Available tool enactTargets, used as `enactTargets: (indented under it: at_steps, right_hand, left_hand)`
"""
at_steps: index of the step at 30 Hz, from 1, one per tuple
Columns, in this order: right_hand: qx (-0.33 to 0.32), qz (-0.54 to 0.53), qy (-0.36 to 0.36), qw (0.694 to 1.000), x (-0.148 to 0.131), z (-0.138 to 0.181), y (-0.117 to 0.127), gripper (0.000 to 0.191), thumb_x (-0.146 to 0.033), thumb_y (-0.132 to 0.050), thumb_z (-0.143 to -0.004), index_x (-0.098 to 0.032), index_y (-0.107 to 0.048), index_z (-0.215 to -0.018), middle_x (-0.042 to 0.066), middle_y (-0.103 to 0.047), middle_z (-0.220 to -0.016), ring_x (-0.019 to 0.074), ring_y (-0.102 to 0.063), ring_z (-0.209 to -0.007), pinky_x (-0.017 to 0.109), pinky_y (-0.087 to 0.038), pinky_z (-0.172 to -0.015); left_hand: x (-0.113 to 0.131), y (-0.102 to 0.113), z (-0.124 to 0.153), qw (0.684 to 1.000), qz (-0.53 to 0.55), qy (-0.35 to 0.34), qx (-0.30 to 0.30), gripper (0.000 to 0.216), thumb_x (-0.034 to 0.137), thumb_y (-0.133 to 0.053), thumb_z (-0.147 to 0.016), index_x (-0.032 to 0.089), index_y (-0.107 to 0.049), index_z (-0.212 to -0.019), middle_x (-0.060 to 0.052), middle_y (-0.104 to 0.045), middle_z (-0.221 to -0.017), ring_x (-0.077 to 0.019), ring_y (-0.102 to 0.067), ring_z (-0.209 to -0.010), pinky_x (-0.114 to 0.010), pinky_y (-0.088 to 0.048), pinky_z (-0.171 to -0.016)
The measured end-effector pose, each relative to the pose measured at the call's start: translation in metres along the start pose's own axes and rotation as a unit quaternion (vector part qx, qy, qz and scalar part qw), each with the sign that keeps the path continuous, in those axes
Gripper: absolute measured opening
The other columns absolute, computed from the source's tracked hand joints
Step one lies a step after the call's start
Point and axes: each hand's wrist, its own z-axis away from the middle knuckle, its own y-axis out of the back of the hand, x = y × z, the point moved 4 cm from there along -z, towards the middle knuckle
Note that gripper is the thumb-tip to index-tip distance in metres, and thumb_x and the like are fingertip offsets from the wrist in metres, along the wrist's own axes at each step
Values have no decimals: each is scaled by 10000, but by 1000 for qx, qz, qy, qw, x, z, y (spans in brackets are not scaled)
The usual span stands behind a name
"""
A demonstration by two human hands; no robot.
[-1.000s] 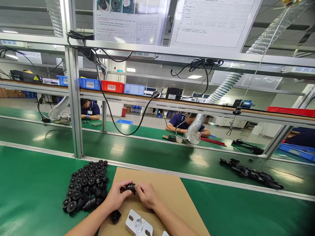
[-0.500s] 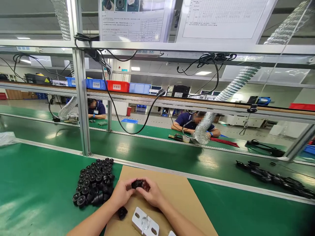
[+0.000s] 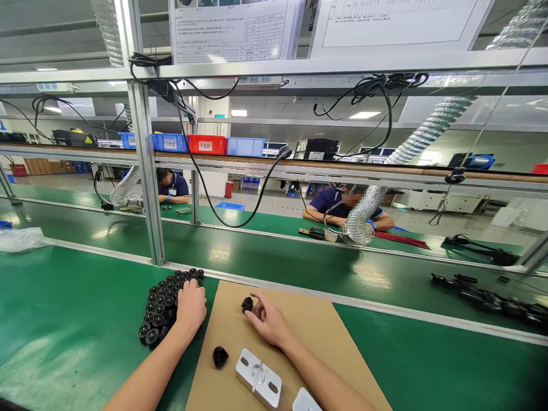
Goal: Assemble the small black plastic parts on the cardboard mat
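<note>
My left hand (image 3: 190, 307) lies palm down on a pile of several small black round parts (image 3: 165, 302) on the green mat, its fingers over the pile's right side. My right hand (image 3: 266, 319) rests on the brown cardboard sheet (image 3: 299, 342) and pinches one black round part (image 3: 247, 304) between thumb and forefinger. Another loose black part (image 3: 220, 357) lies on the cardboard near me. A white block fixture (image 3: 258, 385) with a clear centre sits just to its right.
A second white piece (image 3: 306, 401) shows at the bottom edge. Aluminium frame post (image 3: 148, 171) stands behind the pile. More black parts (image 3: 488, 297) lie on the conveyor belt at right. Two people work at the bench beyond. A plastic bag (image 3: 19, 238) lies far left.
Both hands held one black part together over the cardboard. Now my left hand has let go and moved left onto the pile; my right hand keeps the part. The view shifted downward.
</note>
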Motion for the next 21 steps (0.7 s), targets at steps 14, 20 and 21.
enactTargets:
  at_steps: [14,20,21]
  right_hand:
    - [-59,-365,-65,927,-3,2,-24,624,-664,-777,-808,-181,-678,-1191,45,-696,-811,73,-428,-417,236,-325,-406]
    - [-6,-377,-97,921,9,-4,-20,635,-565,-886,-728,-161,-702,-1182,102,-736,-919,116,-542,-576,223,-367,-466]
    - [-3,-380,-101,919,9,-5,-19,643,-553,-898,-716,-159,-705,-1184,106,-739,-927,119,-546,-579,223,-361,-463]
  left_hand:
    - [67,-15,22,960,159,-227,-51,209,217,-621,-985,258,-786,-1107,-61,-771,-1055,-227,-683,-1012,-330,-555,-949]
    - [-17,27,-11,1000,-13,10,6,252,214,-636,-933,107,-775,-1114,-211,-691,-1105,-394,-598,-1110,-529,-479,-1008]
    - [-25,31,-12,999,-38,39,3,258,243,-679,-910,102,-783,-1099,-215,-686,-1087,-406,-597,-1093,-529,-484,-983]
